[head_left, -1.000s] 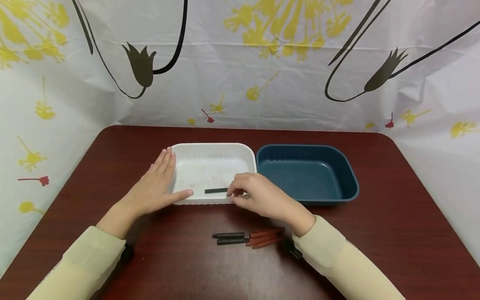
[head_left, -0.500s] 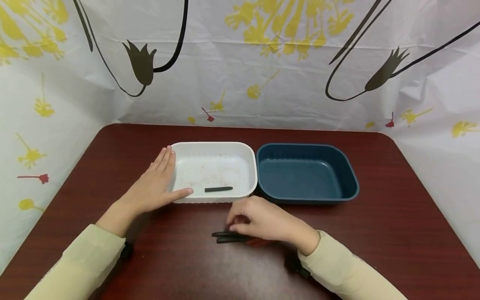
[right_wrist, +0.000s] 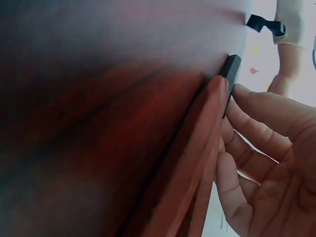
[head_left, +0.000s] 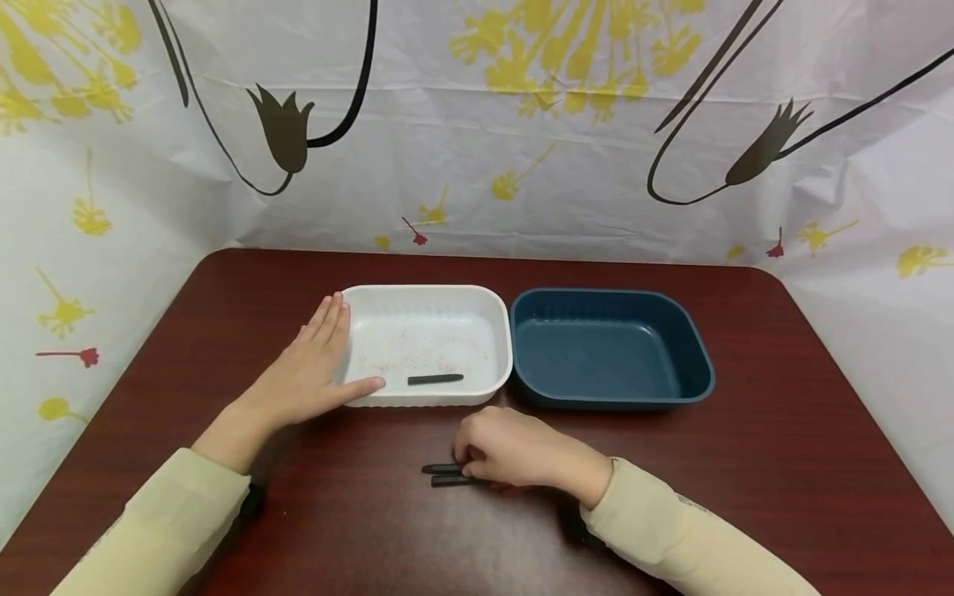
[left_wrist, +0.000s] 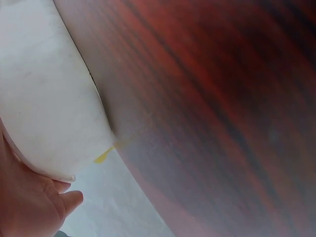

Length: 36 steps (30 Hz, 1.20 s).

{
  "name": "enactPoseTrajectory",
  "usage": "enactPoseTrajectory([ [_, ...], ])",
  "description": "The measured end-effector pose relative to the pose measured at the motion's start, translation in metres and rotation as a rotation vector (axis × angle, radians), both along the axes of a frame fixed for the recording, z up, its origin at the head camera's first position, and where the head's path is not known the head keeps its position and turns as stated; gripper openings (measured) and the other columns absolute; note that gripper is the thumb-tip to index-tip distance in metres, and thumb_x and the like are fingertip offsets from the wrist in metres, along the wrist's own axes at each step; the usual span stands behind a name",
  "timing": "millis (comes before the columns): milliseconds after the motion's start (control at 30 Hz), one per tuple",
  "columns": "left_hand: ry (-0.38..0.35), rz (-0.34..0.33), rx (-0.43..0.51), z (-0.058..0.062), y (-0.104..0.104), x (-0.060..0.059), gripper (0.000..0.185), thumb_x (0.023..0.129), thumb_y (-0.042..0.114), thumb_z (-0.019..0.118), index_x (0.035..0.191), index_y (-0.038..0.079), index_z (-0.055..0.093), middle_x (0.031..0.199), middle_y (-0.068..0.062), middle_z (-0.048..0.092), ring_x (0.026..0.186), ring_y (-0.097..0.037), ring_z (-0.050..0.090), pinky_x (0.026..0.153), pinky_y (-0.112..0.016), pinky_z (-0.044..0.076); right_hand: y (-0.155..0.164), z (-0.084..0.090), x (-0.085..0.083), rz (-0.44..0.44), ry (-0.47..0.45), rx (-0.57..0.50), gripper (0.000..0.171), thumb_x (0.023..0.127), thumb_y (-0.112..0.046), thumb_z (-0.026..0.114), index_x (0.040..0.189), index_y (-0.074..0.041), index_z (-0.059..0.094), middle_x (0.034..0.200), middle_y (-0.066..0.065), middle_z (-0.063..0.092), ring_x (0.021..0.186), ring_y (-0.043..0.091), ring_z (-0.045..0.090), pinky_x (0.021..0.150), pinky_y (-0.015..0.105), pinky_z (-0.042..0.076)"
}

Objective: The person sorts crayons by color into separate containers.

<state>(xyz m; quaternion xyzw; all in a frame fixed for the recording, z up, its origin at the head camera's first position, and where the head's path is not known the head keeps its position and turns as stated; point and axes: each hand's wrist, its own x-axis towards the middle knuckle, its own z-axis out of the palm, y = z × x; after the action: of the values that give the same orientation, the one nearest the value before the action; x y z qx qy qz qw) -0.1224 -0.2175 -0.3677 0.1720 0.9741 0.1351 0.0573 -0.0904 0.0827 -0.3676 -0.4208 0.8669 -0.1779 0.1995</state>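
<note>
My left hand (head_left: pixel 298 372) lies with straight fingers along the left wall of a white tray (head_left: pixel 425 399), its thumb over the front rim. In the left wrist view the hand rests against the tray's side. A black crayon (head_left: pixel 436 379) lies inside the tray. In front of it, my right hand (head_left: pixel 525 447) pinches a black crayon (head_left: pixel 441 469) on the table between thumb and fingers. A second black crayon (head_left: pixel 450 482) lies just beside it. Several reddish-brown crayons (right_wrist: pixel 192 153) show up close in the right wrist view; in the head view the right hand mostly hides them.
A dark blue tray (head_left: pixel 611 403) stands against the right side of the white one. Reddish crumbs dot the white tray's floor. Both trays sit on a dark red wooden table (head_left: pixel 775 430), with a patterned white sheet (head_left: pixel 566 165) behind and at the sides.
My right hand has let go of the black crayon in the white tray, come back toward me and lowered to the crayons on the table. The left hand has stayed put.
</note>
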Motion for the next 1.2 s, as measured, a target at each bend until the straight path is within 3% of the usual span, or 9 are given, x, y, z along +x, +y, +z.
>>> enactPoseTrajectory([
  [300, 0.008, 0.013, -0.022, -0.001, 0.001, 0.000, 0.115, 0.089, 0.073, 0.050, 0.156, -0.004, -0.001, 0.166, -0.020, -0.008, 0.155, -0.035, -0.005, 0.121, -0.060, 0.017, -0.004, 0.000, 0.001, 0.006, 0.023, 0.032, 0.009, 0.080, -0.009, 0.072, 0.078, -0.017, 0.067, 0.073, -0.011, 0.058, 0.059, 0.000, 0.050, 0.053, 0.017, 0.043],
  [500, 0.014, 0.016, -0.034, -0.002, 0.001, 0.000, 0.116, 0.088, 0.074, 0.050, 0.156, -0.005, -0.001, 0.166, -0.021, -0.007, 0.155, -0.036, -0.005, 0.120, -0.061, 0.017, -0.004, 0.006, 0.004, -0.030, 0.064, 0.038, 0.008, 0.082, -0.015, 0.073, 0.080, -0.020, 0.066, 0.080, -0.013, 0.057, 0.064, 0.002, 0.051, 0.055, 0.019, 0.042],
  [800, 0.015, 0.014, -0.031, -0.001, 0.000, -0.001, 0.116, 0.088, 0.073, 0.051, 0.156, -0.005, 0.000, 0.166, -0.020, -0.009, 0.155, -0.036, -0.005, 0.120, -0.060, 0.017, -0.008, 0.022, 0.007, -0.012, 0.173, -0.034, 0.005, 0.084, -0.018, 0.072, 0.084, -0.019, 0.067, 0.081, -0.013, 0.056, 0.070, 0.001, 0.049, 0.058, 0.017, 0.041],
  [1200, 0.011, 0.020, -0.023, -0.001, 0.001, -0.001, 0.117, 0.087, 0.074, 0.052, 0.156, -0.005, 0.000, 0.166, -0.019, -0.009, 0.155, -0.035, -0.005, 0.120, -0.061, 0.018, -0.005, 0.036, -0.006, -0.072, 0.202, -0.190, 0.006, 0.088, -0.014, 0.069, 0.092, -0.018, 0.067, 0.089, -0.009, 0.063, 0.073, 0.004, 0.051, 0.067, 0.019, 0.045],
])
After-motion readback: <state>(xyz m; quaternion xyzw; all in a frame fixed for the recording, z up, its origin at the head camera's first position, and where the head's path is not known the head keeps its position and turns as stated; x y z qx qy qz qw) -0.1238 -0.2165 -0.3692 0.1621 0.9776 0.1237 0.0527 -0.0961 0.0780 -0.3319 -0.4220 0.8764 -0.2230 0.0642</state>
